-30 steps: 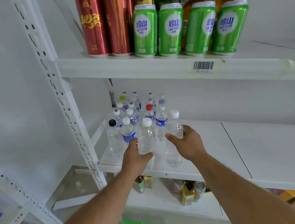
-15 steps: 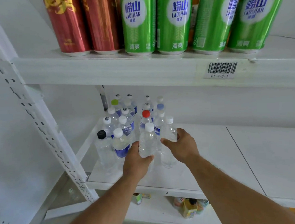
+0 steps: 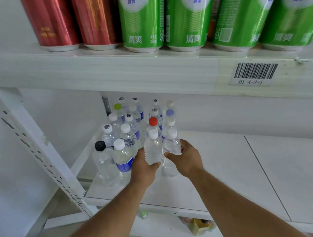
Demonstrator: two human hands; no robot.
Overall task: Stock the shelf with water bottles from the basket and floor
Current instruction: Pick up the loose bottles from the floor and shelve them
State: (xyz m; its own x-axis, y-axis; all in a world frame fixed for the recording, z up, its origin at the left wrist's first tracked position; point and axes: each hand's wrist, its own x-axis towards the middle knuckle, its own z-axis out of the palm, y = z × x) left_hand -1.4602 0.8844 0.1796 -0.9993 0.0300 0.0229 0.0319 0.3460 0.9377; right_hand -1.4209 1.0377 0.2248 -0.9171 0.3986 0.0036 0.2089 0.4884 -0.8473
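Two clear plastic water bottles with white caps are being set on the white middle shelf (image 3: 217, 169) together. The left hand (image 3: 143, 170) has its grip curled round one bottle (image 3: 153, 149); the right hand (image 3: 185, 159) is wrapped round the other (image 3: 171, 144), just beside it at three o'clock. Both sit at the front edge of a crowd of stocked bottles (image 3: 127, 130) running toward twelve o'clock. Much of the stocking looks done, though the shelf stays bare toward three o'clock. Neither basket nor floor stock shows, so the remainder cannot be judged.
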